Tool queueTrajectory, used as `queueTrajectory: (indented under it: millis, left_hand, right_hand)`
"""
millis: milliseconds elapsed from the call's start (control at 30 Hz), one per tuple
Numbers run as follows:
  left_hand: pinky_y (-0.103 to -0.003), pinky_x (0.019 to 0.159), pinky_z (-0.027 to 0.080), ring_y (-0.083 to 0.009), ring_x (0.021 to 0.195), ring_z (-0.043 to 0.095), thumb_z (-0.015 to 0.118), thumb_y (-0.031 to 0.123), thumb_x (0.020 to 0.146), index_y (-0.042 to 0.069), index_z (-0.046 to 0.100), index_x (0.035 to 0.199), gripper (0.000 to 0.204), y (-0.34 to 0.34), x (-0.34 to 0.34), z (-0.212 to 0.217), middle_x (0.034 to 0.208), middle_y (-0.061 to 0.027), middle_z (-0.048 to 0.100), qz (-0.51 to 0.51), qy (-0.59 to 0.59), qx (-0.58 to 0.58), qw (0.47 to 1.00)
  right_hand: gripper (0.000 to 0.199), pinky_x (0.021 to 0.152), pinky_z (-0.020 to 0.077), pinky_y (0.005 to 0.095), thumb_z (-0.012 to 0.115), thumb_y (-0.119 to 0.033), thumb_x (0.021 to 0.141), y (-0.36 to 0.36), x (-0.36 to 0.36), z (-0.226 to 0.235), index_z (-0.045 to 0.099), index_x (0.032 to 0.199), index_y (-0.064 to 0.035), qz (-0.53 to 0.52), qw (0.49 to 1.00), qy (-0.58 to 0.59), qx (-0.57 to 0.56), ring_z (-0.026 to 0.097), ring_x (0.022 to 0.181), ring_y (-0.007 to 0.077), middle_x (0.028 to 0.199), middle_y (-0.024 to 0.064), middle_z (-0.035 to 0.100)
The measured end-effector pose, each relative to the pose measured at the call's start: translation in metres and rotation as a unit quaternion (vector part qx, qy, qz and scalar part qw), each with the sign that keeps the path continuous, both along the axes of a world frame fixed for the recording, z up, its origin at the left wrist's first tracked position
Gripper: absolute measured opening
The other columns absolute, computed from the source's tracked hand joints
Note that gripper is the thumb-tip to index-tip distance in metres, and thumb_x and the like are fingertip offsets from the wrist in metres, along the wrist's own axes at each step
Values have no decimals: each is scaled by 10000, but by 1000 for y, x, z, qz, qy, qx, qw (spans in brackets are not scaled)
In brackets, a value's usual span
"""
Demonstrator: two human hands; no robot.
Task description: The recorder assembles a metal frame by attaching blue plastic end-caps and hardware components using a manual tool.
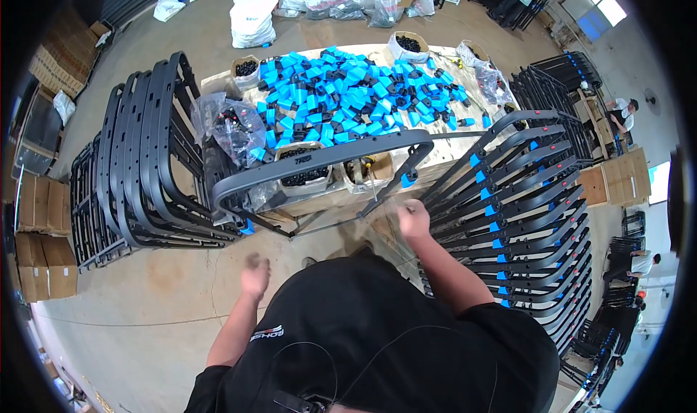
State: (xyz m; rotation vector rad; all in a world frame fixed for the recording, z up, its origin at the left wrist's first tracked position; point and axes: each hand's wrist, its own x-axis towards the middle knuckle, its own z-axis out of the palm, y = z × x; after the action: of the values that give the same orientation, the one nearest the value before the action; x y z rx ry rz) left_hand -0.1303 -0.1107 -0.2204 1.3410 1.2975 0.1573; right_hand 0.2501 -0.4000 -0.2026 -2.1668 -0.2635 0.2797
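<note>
A black metal frame [341, 152] with rounded corners stands in front of me against the table's near edge. Blue plastic caps sit on it, one blue cap [409, 180] on its right side and another [247, 228] at its lower left. My right hand [413, 218] is curled closed just right of the frame, near that right-hand cap; whatever its fingers may hold is hidden. Lower and to the left, my left hand [255, 274] hangs over the floor, apart from the frame and smeared by motion. A heap of blue and black caps [341, 93] covers much of the wooden table [465, 148].
Stacked black frames [138, 152] stand at left; more frames with blue caps [523, 224] fan out at right. Boxes of small black parts [305, 184] and a clear plastic bag [236, 126] line the table. White sacks [253, 17] lie beyond. People [623, 115] work at far right.
</note>
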Motion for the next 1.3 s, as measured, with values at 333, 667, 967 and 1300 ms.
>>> queueTrajectory:
  millis: [333,667,967,1300]
  left_hand:
    - [-390,840,524,-299,928,703,728,272,889,-58,596,1126,427,78,72,41,1003,-218,711,-22,99,308,946]
    - [-386,880,522,-308,973,702,768,254,858,-29,609,1180,457,65,101,39,1069,-211,717,113,71,300,945]
    - [-393,751,565,-258,803,728,699,192,750,-42,613,1048,389,90,91,57,850,-172,716,-52,246,113,961]
    - [-275,430,324,-110,484,447,693,85,842,135,525,705,223,86,86,48,615,13,482,126,-23,-173,977]
  right_hand:
    - [567,868,527,453,772,-417,792,47,74,10,640,1082,53,-5,993,-2,-119,686,974,407,993,248,708]
    - [590,905,534,424,734,-381,814,52,97,11,603,1275,-37,49,990,24,-130,690,1017,388,1030,251,719]
    - [606,979,513,436,704,-401,844,44,111,47,597,1262,25,162,929,114,-313,647,1131,382,1182,255,681]
    - [208,427,270,274,757,-63,808,41,98,38,560,851,-115,20,869,444,219,420,478,87,661,-34,497]
